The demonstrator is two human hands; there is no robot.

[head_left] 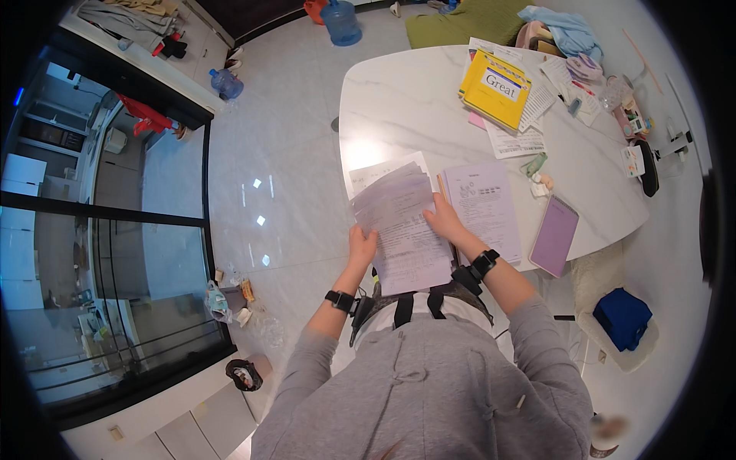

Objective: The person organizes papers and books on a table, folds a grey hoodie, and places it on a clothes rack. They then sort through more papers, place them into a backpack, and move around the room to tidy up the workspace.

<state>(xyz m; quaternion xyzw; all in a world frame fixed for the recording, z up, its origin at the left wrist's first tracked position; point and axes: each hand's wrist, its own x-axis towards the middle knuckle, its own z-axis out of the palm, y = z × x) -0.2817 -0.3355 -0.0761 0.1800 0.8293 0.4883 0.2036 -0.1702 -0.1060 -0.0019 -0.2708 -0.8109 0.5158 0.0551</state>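
Observation:
My left hand (362,247) grips the left edge of a stack of printed paper sheets (405,236), its thumb on top. The right edge of the same stack is held by my right hand (445,219). The sheets are slightly fanned at the top and tilt over the table's near edge. Beneath their upper end lies another sheet with writing (425,164) on the white marble-patterned table (397,98). Just right of my right hand rests a second pile of printed sheets (489,201), with a thin orange-brown edge along its left side.
A purple spiral notebook (554,236) lies at the right. Farther back are a yellow book (497,92), loose papers (517,144) and a green-and-white small item (535,167). A black case (648,168) sits by the wall. A chair with a blue bag (623,319) stands right of me.

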